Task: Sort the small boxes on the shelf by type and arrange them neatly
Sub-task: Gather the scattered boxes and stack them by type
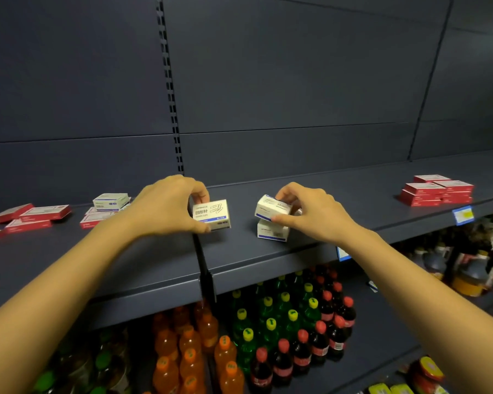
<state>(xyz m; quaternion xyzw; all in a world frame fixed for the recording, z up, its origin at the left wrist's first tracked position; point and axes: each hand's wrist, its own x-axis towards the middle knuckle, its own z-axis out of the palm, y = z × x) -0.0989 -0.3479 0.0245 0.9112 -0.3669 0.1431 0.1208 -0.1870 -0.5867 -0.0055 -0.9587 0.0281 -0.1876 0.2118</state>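
Left grip [165,207] and right grip [308,213] pinch white boxes [211,215] over dark shelf [353,200] above bottles [269,325].

Orange bottles [191,356], green bottles [268,317], price label [463,215]

- Dark grey-blue shelf [353,200], with a blue price tag [463,215] on its front edge at right.
- Flat red boxes [29,216] lie scattered at left; a white-and-green box [110,201] lies on others beside them.
- Paper-clip box [211,215] at the middle seam.
- Plain white box [271,231] just to its right, under a tilted white box [271,209].
- Stacked red boxes [436,190] far right.
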